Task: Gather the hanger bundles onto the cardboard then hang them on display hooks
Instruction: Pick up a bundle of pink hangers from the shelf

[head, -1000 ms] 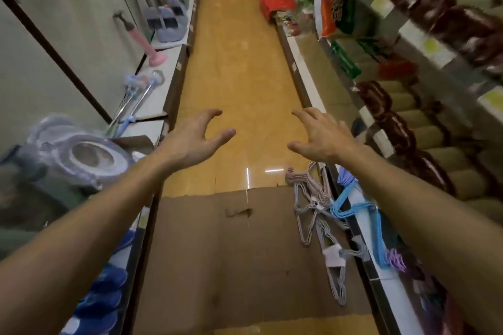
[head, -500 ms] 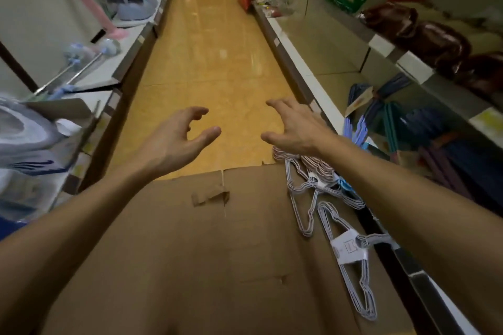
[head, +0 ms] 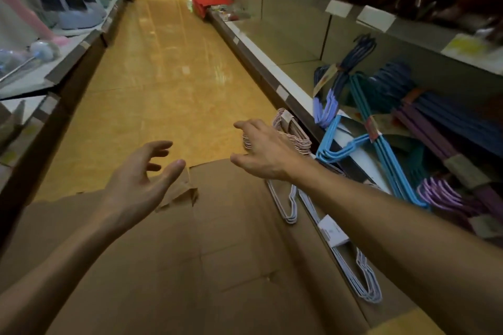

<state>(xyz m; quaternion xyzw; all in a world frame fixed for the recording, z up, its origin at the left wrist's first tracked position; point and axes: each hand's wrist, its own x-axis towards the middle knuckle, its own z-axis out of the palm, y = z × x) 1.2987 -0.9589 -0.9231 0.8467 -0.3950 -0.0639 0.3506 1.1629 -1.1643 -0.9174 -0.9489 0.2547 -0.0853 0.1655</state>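
Pink wire hanger bundle (head: 290, 132) lies at the flat brown cardboard sheet's (head: 217, 266) far right corner; right hand (head: 262, 151) spread just above it, left hand (head: 138, 182) open, empty; gathering step, grasp needed next.

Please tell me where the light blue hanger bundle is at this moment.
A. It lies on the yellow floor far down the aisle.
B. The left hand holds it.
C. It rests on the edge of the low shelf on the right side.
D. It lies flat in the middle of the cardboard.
C: the light blue hanger bundle rests on the white edge of the low shelf, right of the cardboard; both hands hold nothing.
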